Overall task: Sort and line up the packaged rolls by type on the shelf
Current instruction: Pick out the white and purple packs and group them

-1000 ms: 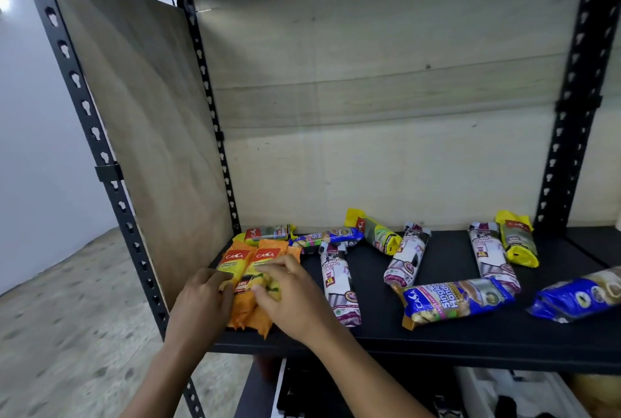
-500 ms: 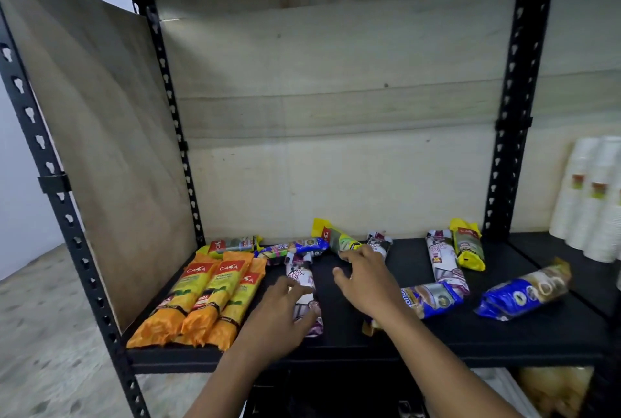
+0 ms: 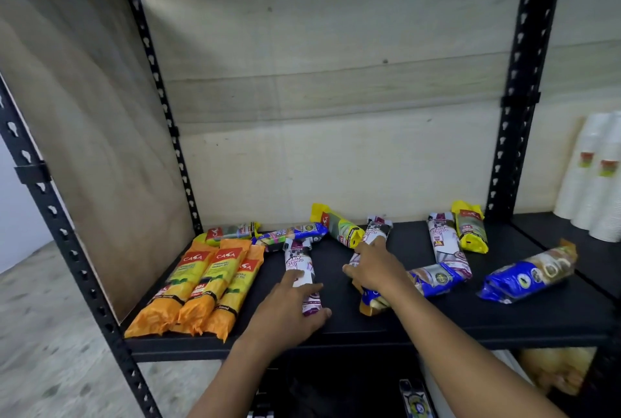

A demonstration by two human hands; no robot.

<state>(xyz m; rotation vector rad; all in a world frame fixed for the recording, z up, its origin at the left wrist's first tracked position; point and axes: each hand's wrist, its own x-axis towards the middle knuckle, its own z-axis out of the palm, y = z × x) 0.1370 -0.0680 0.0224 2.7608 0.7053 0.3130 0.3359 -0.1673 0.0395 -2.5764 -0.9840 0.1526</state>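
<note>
Black metal shelf [image 3: 437,320], plywood back, concrete floor. Three orange "CASA" rolls [image 3: 208,286] lined up at left. Left hand [image 3: 289,308] fingers loosely wrap white "DRAW STRING" roll [image 3: 300,270]; right hand [image 3: 373,266] fingers spread flat over another white roll [image 3: 378,233].

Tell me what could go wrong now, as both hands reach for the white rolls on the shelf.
The three orange rolls reach the shelf front edge; the left hand could nudge them off. The right hand lies over a blue roll and may drag it out of place.
</note>
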